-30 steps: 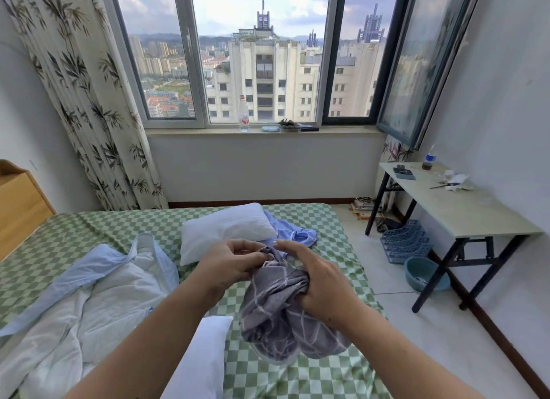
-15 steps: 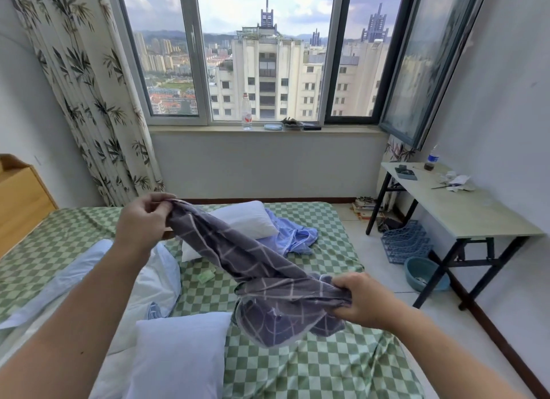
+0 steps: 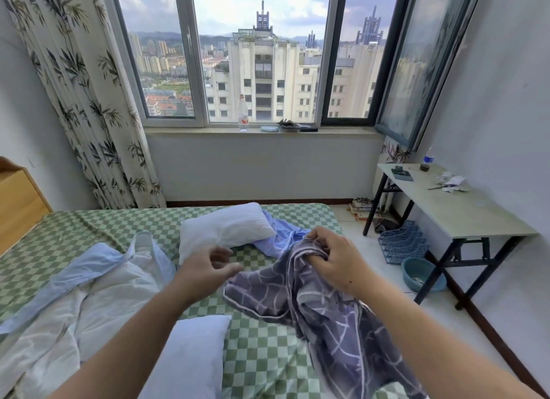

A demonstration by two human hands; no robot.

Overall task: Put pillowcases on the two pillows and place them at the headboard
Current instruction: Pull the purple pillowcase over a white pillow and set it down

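**Gripping a grey pillowcase over a checked bed**

Lying nearest, at the bottom edge, is a bare white pillow (image 3: 190,360) on the green checked bed (image 3: 262,354). Just right of it hangs a grey pillowcase with pale lines (image 3: 336,318), bunched at its upper end in the right hand (image 3: 336,261), whose fingers are curled tight round the cloth. The left hand (image 3: 205,269) hovers just left of the fabric with loosely bent fingers, holding nothing. To the left lies a rumpled white and pale blue quilt (image 3: 89,285). Farther up the bed rests a second bare white pillow (image 3: 226,229), with a light blue pillowcase (image 3: 282,237) crumpled against its right side. A wooden headboard (image 3: 20,202) shows at the far left. Beyond the bed, a bottle (image 3: 243,112) stands on the windowsill, and a tabletop (image 3: 464,208) stands by the right wall.
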